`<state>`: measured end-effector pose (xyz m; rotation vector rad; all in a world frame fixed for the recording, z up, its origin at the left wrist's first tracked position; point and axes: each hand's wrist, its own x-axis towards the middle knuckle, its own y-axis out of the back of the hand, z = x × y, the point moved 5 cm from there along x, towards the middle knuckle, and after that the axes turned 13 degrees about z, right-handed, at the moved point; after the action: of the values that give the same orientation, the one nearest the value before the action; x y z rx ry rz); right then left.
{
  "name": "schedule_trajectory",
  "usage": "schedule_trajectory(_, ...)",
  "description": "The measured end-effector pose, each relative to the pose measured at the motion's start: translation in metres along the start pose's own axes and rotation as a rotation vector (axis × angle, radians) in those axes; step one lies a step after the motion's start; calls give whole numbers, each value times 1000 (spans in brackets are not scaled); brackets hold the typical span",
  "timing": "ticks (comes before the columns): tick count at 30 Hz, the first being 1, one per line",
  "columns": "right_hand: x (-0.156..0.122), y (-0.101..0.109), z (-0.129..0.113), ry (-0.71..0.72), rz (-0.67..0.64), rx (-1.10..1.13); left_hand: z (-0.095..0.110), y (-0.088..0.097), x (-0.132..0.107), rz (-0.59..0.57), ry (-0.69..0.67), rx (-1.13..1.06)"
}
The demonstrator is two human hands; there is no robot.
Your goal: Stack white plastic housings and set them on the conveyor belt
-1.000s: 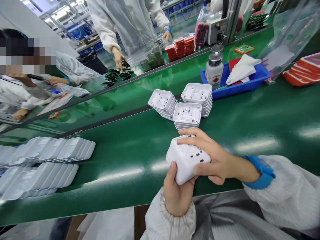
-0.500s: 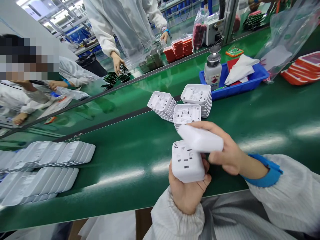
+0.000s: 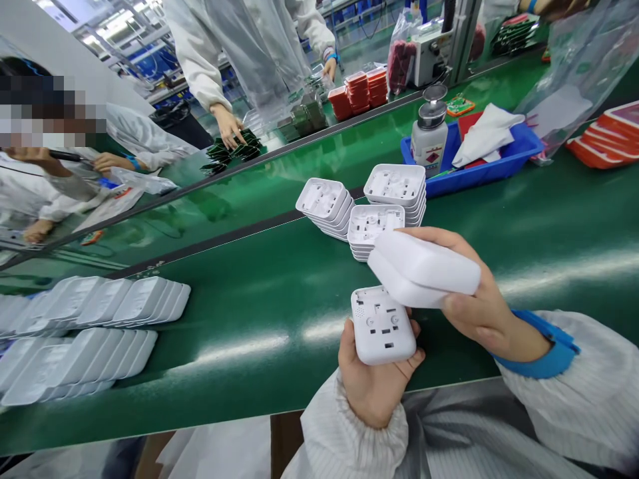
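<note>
stretching across almost the whole view was a green conveyor belt (image 3: 239, 319), shiny, with a second green belt (image 3: 309, 166) behind it. on the left part of the near belt lay two long rows of white shells (image 3: 90, 326), each shell leaning on the next one. near the middle of the belt stood three short stacks of white housings (image 3: 372, 209), open side up, close together and just beyond the hands. further to the right was a blue tray (image 3: 519, 156) with a white cloth (image 3: 486, 136) inside and a pump bottle (image 3: 429, 136) at its left end. beside it, at the right edge, some red trays (image 3: 606, 136) lay in a row. across the far belt a person in a white coat (image 3: 239, 46) touched dark green parts (image 3: 234, 150) with one hand.

close to the camera, the left hand (image 3: 374, 386) held a white housing (image 3: 382, 326) from below, its inner face with holes and posts turned up, above the near edge of the belt. the right hand (image 3: 479, 306) gripped a white cover (image 3: 424, 269) with thumb below and fingers on top, tilted, just above and a little right of the housing. the two parts were apart or barely touching; i could not tell which.
</note>
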<state>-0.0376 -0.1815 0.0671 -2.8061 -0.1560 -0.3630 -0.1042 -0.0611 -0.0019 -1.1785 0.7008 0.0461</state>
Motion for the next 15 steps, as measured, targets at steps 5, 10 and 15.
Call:
schedule_trajectory(5, -4, -10, -12, 335, -17, -244, 2, -2, 0, 17, -38, 11)
schedule_trajectory(10, -13, -30, 1, 360, -245, -342, 5, 5, 1, 179, -113, 62)
schedule_trajectory(15, -13, -29, 14, 139, -264, -350, 8, 9, 2, 234, -207, 195)
